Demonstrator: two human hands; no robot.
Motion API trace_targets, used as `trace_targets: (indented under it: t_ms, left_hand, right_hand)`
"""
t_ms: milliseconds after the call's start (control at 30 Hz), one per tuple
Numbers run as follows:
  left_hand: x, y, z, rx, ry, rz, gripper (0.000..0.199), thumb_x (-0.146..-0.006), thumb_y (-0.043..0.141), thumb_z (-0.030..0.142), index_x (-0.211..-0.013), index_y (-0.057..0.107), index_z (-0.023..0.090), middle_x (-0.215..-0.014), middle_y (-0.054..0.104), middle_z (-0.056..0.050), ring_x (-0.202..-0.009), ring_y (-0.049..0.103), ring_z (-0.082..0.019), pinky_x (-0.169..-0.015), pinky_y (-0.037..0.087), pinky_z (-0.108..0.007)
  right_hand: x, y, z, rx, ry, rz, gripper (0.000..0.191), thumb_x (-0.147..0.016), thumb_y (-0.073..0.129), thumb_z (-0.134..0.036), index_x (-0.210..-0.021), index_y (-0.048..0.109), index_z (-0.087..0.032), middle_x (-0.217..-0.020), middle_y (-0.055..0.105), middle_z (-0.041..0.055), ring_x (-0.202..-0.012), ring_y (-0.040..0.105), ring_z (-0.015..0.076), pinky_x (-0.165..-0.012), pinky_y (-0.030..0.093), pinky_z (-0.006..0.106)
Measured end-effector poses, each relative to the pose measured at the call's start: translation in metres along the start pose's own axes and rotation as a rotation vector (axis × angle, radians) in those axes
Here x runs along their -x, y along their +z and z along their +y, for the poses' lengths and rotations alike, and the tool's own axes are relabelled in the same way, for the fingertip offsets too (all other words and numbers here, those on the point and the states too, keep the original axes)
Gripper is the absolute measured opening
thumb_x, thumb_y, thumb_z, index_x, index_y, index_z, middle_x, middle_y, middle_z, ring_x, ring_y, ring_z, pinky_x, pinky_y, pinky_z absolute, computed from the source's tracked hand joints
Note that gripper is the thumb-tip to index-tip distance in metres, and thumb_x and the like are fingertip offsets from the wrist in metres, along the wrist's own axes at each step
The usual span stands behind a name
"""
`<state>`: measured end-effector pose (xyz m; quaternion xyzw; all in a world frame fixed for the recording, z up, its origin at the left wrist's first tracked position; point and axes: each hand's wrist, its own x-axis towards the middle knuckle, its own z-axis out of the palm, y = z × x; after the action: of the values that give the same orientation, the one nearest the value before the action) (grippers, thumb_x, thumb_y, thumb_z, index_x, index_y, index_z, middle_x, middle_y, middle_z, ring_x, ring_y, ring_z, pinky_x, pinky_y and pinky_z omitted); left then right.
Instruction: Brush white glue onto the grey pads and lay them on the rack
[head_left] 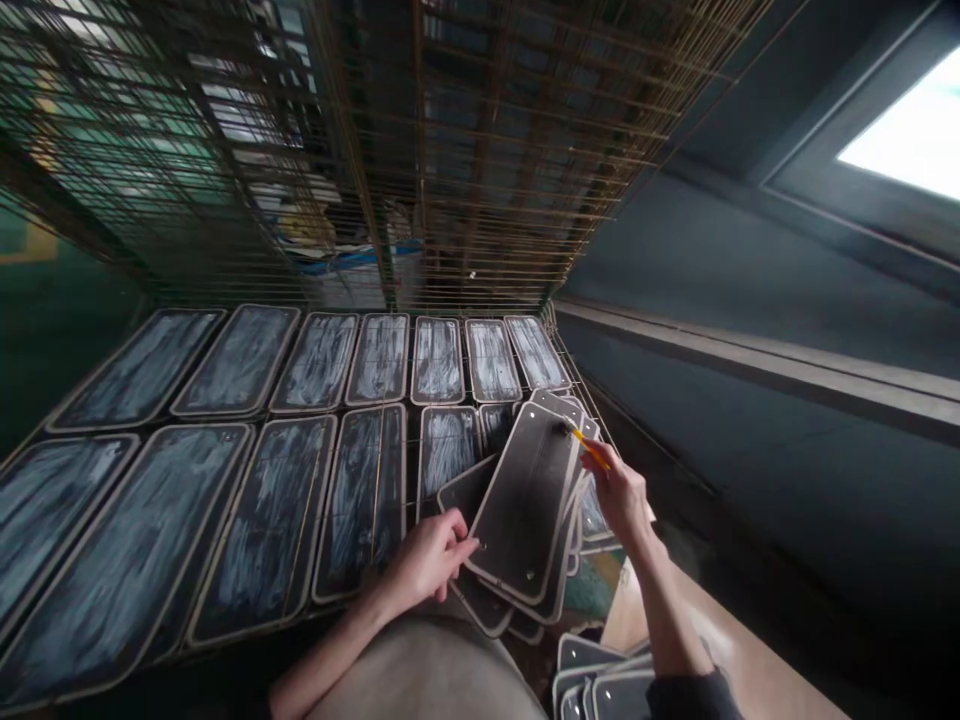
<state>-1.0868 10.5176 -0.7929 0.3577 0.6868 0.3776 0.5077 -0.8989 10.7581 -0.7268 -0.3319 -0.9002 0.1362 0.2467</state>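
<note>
A dark rounded rectangular panel (pixel 525 490) with a pale rim and small holes near its corners lies tilted on top of a loose stack of similar panels. My left hand (pixel 439 550) pinches its near left edge, thumb and fingers closed around the rim. In my right hand (pixel 619 490) is a thin brush with a yellow handle (pixel 589 447), its dark tip touching the panel near the far right corner. The face of this panel looks plain dark, with a faint streak down the middle.
Two rows of panels smeared with whitish streaks (pixel 247 360) lie on a wire rack (pixel 397 520) to the left and ahead. A wire mesh (pixel 510 150) rises behind them. More dark panels (pixel 622 690) are stacked at lower right beside a board (pixel 739 640). A grey wall (pixel 750 280) stands right.
</note>
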Motion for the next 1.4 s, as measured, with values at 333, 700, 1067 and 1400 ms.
trace_targets:
  t_ms: [333, 700, 1067, 1400]
  left_hand:
    - [-0.005, 0.01, -0.001, 0.204, -0.096, -0.027, 0.035, -0.079, 0.056, 0.052, -0.076, 0.044, 0.019, -0.05, 0.056, 0.004, -0.031, 0.052, -0.011, -0.027, 0.03, -0.016]
    - [-0.002, 0.011, -0.004, 0.288, -0.104, -0.019, 0.037, -0.08, 0.056, 0.053, -0.078, 0.042, 0.018, -0.054, 0.06, 0.001, -0.035, 0.057, -0.013, -0.029, 0.035, -0.016]
    - [-0.004, 0.009, -0.005, 0.322, -0.076, -0.019, 0.035, -0.079, 0.059, 0.05, -0.079, 0.043, 0.019, -0.051, 0.058, 0.003, -0.031, 0.051, -0.011, -0.027, 0.033, -0.016]
    - [-0.003, 0.011, -0.006, 0.35, -0.076, -0.005, 0.031, -0.08, 0.058, 0.046, -0.079, 0.043, 0.019, -0.052, 0.057, 0.004, -0.031, 0.051, -0.01, -0.027, 0.034, -0.015]
  right_hand:
    - [0.043, -0.024, -0.027, 0.004, -0.054, -0.216, 0.027, -0.098, 0.039, -0.037, -0.112, 0.057, -0.022, -0.082, 0.069, 0.0042, -0.065, 0.066, 0.0169, -0.057, 0.047, 0.024]
    - [0.092, -0.072, -0.084, -0.371, 0.207, -0.632, 0.025, -0.099, 0.038, -0.035, -0.111, 0.058, -0.025, -0.076, 0.067, -0.0004, -0.069, 0.066, 0.016, -0.065, 0.051, 0.024]
    - [0.038, -0.035, -0.036, -0.473, 0.165, -0.276, 0.027, -0.096, 0.042, -0.04, -0.105, 0.059, -0.02, -0.073, 0.068, 0.0009, -0.068, 0.067, 0.0172, -0.071, 0.053, 0.028]
    - [-0.033, 0.006, -0.025, -0.145, -0.076, -0.047, 0.025, -0.097, 0.042, -0.035, -0.112, 0.057, -0.022, -0.085, 0.071, 0.0026, -0.075, 0.069, 0.0176, -0.068, 0.049, 0.026]
